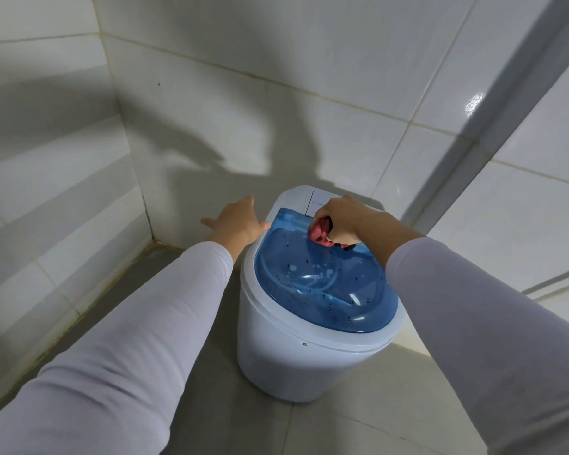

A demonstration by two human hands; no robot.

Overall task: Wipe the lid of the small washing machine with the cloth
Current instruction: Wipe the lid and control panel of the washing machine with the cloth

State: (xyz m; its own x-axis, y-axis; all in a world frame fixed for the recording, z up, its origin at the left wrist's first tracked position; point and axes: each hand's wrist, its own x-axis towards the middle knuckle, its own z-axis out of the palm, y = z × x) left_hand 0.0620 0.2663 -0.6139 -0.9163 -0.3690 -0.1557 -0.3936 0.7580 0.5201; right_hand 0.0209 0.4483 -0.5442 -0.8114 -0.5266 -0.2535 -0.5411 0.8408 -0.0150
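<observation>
A small white washing machine stands on the floor in a tiled corner. Its see-through blue lid is closed, and the drum shows through it. My right hand grips a bunched red cloth and presses it on the lid's far edge, near the white control panel. My left hand rests with straight fingers against the machine's far left rim, partly over the edge.
White tiled walls close in behind and to the left of the machine. A white frame post runs diagonally at the right. Grey floor tiles lie in front of the machine.
</observation>
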